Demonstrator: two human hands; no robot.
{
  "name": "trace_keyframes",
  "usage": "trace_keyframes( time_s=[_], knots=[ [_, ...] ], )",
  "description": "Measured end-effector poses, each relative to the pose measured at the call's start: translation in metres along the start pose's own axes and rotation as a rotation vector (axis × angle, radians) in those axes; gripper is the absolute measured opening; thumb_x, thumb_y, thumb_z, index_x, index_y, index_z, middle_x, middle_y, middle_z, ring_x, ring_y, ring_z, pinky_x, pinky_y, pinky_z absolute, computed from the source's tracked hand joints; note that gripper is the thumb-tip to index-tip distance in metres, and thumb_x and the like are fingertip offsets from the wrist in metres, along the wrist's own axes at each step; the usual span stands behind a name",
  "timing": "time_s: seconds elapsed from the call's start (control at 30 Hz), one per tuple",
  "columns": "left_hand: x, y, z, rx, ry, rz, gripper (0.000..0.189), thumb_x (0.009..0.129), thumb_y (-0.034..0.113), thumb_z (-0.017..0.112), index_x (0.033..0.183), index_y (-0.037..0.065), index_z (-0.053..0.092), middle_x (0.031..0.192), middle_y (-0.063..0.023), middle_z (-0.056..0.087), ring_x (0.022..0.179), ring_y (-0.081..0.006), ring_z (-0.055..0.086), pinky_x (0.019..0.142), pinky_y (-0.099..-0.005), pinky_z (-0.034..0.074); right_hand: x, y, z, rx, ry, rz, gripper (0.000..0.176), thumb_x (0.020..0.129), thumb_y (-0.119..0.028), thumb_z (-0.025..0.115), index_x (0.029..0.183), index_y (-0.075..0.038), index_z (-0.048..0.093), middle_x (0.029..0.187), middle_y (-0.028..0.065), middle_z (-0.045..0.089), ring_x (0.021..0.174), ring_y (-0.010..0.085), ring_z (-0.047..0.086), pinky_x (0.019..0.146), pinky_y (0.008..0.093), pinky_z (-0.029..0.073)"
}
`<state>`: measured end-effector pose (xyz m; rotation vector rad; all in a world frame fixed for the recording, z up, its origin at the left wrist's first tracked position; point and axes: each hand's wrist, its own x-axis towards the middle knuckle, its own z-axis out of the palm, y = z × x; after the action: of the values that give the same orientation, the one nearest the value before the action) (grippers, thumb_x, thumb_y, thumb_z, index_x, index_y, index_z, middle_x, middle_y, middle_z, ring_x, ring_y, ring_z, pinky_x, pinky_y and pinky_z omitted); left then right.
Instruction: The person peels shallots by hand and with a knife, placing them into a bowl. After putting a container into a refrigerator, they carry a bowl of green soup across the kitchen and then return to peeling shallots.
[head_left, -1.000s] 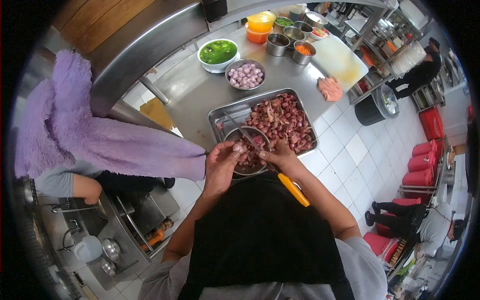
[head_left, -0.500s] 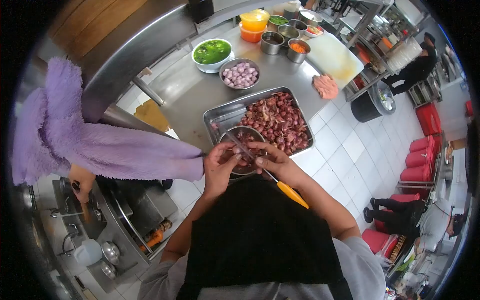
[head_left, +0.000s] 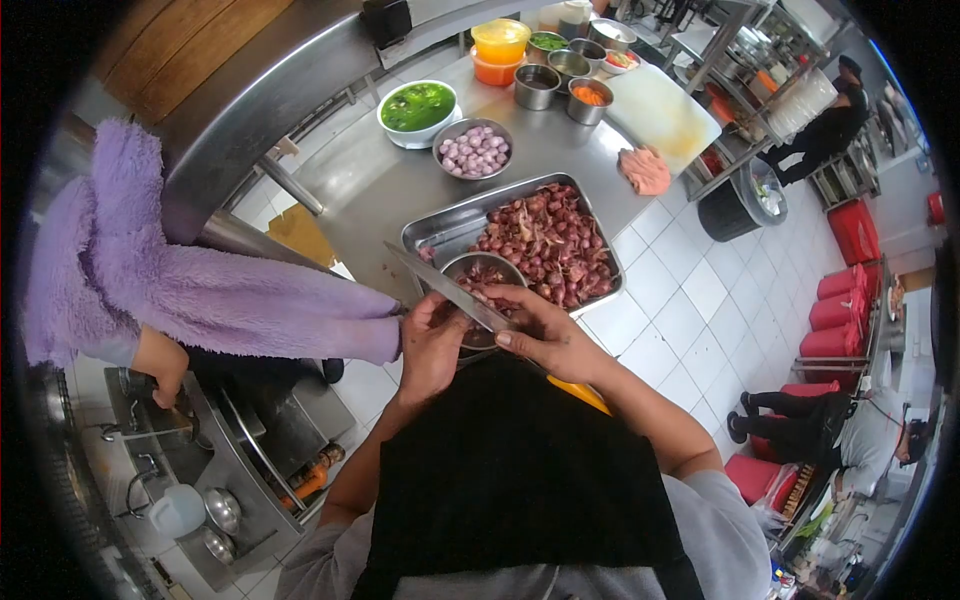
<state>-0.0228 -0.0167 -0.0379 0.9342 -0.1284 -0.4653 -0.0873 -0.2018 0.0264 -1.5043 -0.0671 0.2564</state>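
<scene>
My right hand (head_left: 550,335) is closed on a knife (head_left: 455,287), its blade pointing up and left across my fingers. Part of its yellow handle (head_left: 580,393) shows below my wrist. Behind the blade, my left hand (head_left: 432,345) is curled around a shallot, mostly hidden by fingers and steel. Both hands are over a round metal bowl (head_left: 487,258) with reddish skins or shallots in it. Beyond it, a rectangular steel tray (head_left: 425,232) holds many unpeeled red shallots (head_left: 550,240). A second bowl of peeled, pale purple shallots (head_left: 475,150) stands behind the tray.
Farther back are a bowl of green contents (head_left: 418,106), orange tubs (head_left: 500,45), small metal pots (head_left: 537,88), a cutting board (head_left: 665,115) and a pink cloth (head_left: 643,172). Purple fluffy fabric (head_left: 250,300) hangs at left, near another person's arm (head_left: 160,365). A bin (head_left: 735,210) stands right.
The knife has turned so its blade shows broad side and reaches farther up-left; its handle has slipped mostly behind my right forearm. The other person's arm at left has shifted.
</scene>
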Motion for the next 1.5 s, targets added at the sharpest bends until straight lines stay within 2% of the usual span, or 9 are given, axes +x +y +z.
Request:
trace_keyframes(
  time_s=[0.2,0.3,0.4,0.67,0.9,1.0,1.07,1.17,1.5],
  knots=[
    [0.001,0.001,0.001,0.108,-0.019,0.015,0.028,0.090,-0.007,0.060,0.118,-0.003,0.058,0.116,-0.0122,0.063,0.107,-0.0187,0.061,0.096,-0.0343,0.048,0.004,0.011,-0.002,-0.119,0.025,0.045,0.043,0.095,-0.017,0.062,0.134,-0.008,0.048,0.099,0.0023,0.062,0.088,0.0125,0.058,0.079,0.0289,0.048],
    [0.000,0.003,0.005,0.087,-0.013,0.032,0.031,0.088,-0.009,0.060,0.118,-0.003,0.056,0.119,-0.0135,0.062,0.109,-0.0192,0.060,0.098,-0.0346,0.048,0.007,0.018,-0.005,0.162,0.070,-0.009,0.041,0.094,-0.018,0.063,0.133,-0.011,0.050,0.095,0.0006,0.060,0.082,0.0110,0.056,0.072,0.0282,0.047],
    [0.001,0.007,0.009,0.010,-0.011,0.047,0.032,0.087,-0.011,0.060,0.118,-0.003,0.055,0.119,-0.0145,0.062,0.109,-0.0199,0.061,0.095,-0.0340,0.050,0.003,0.013,-0.017,0.370,0.029,0.243,0.043,0.095,-0.017,0.062,0.135,-0.012,0.048,0.097,0.0016,0.060,0.085,0.0107,0.057,0.074,0.0272,0.047],
    [0.002,0.006,0.007,0.007,-0.036,0.034,0.037,0.085,-0.013,0.058,0.121,-0.002,0.054,0.122,-0.0133,0.060,0.114,-0.0203,0.058,0.102,-0.0360,0.045,-0.003,-0.002,0.002,0.113,0.018,-0.028,0.049,0.095,-0.013,0.063,0.139,-0.007,0.043,0.097,0.0034,0.060,0.087,0.0106,0.056,0.078,0.0275,0.046],
    [0.000,0.011,0.014,0.019,-0.010,0.058,0.036,0.085,-0.012,0.061,0.119,-0.002,0.055,0.116,-0.0114,0.062,0.109,-0.0182,0.060,0.098,-0.0334,0.047,0.001,-0.003,-0.003,0.009,-0.006,0.028,0.046,0.095,-0.012,0.062,0.137,-0.006,0.044,0.096,0.0032,0.061,0.088,0.0092,0.056,0.079,0.0260,0.046],
    [0.001,0.006,0.008,0.044,-0.021,0.085,0.033,0.085,-0.012,0.063,0.115,-0.002,0.056,0.110,-0.0096,0.063,0.103,-0.0160,0.061,0.093,-0.0309,0.050,0.005,0.005,-0.004,0.055,0.017,-0.074,0.045,0.096,-0.013,0.061,0.138,-0.008,0.046,0.087,0.0011,0.059,0.077,0.0080,0.054,0.069,0.0240,0.044],
    [0.001,0.002,0.003,0.038,-0.042,0.091,0.032,0.085,-0.012,0.063,0.114,-0.002,0.056,0.109,-0.0091,0.063,0.102,-0.0155,0.061,0.093,-0.0304,0.050,0.006,0.013,-0.012,0.245,-0.006,0.129,0.044,0.097,-0.017,0.060,0.138,-0.011,0.047,0.082,-0.0009,0.057,0.069,0.0067,0.051,0.060,0.0221,0.040],
    [0.002,0.000,0.003,-0.019,-0.033,0.076,0.030,0.085,-0.013,0.063,0.112,-0.001,0.056,0.108,-0.0090,0.063,0.103,-0.0159,0.061,0.093,-0.0307,0.050,0.005,0.015,-0.014,0.452,-0.026,0.161,0.045,0.097,-0.020,0.060,0.139,-0.013,0.047,0.079,-0.0028,0.055,0.063,0.0057,0.048,0.055,0.0213,0.036],
    [0.001,0.007,0.014,-0.111,-0.066,-0.001,0.022,0.093,-0.004,0.058,0.115,-0.002,0.057,0.110,-0.0139,0.064,0.103,-0.0217,0.064,0.091,-0.0354,0.053,0.004,0.007,-0.001,0.178,-0.014,0.012,0.045,0.097,-0.020,0.060,0.139,-0.012,0.046,0.091,-0.0005,0.060,0.075,0.0057,0.050,0.063,0.0202,0.039]
  ],
)
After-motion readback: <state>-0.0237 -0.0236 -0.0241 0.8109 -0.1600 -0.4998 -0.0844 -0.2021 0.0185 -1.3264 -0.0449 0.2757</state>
